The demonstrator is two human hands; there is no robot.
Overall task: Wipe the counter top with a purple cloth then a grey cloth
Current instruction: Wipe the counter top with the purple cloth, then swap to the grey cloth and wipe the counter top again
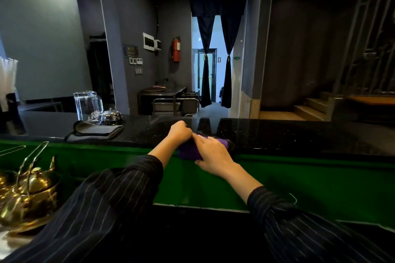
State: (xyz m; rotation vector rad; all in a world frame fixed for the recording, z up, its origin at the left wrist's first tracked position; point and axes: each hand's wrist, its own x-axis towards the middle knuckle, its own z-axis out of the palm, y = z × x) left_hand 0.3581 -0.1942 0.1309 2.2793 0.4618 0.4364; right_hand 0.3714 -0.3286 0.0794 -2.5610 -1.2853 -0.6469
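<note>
Toward the left end of the black counter top (277, 134), a folded grey cloth (95, 131) is lying near the front edge, with an upturned glass mug (87, 105) and a small call bell (111, 116) standing just behind it, the bell touching the cloth's back fold. Brass teapots (27, 186) are sitting lower down at the far left, below the counter's green front. Near the middle of the front edge, the left hand (180, 132) is curling into a loose fist, its fingers clenching the far left end of the purple cloth (190, 149). Just to its right, the right hand (213, 152) is lying spread over the cloth, fingers pressing its top and thumb hooking under the part overhanging the edge.
</note>
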